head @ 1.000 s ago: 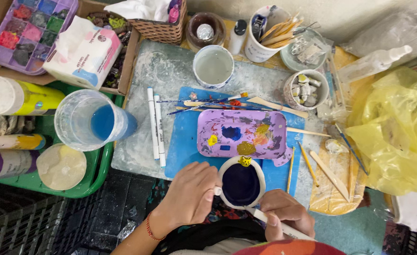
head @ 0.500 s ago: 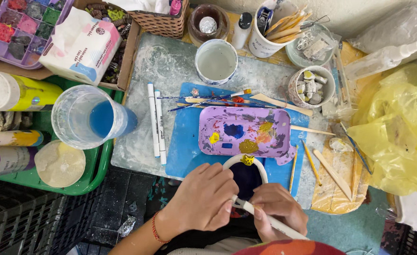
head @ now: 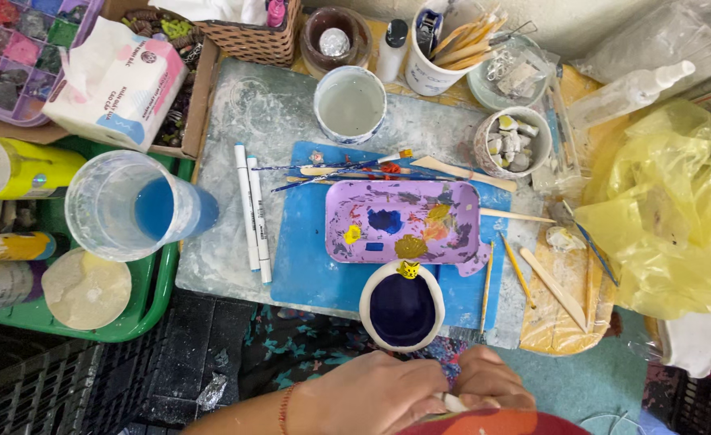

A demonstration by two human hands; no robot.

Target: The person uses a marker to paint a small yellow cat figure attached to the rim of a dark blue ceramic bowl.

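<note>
My left hand [head: 372, 395] and my right hand [head: 491, 377] meet at the bottom edge, close to my body. Both are curled around a small white marker-like stick [head: 453, 401], of which only a bit shows. Just beyond them a white clay cup [head: 372, 310], dark blue inside with a small yellow figure on its rim, stands alone on the blue mat [head: 307, 258]. Neither hand touches it. Behind the cup lies a purple palette tray [head: 460, 242] with blue, yellow and orange paint blobs.
Two white markers [head: 251, 213] lie left of the mat, with brushes and wooden tools [head: 549, 282] around it. A water cup [head: 350, 103], a tool cup [head: 444, 56], a plastic cup with blue liquid [head: 134, 205], a green tray [head: 158, 298], a tissue pack [head: 118, 80] and a yellow bag [head: 670, 209] surround the work area.
My left hand has let go of the clay cup and both hands have drawn back toward my body. They now meet around the white stick, and the cup stands free.
</note>
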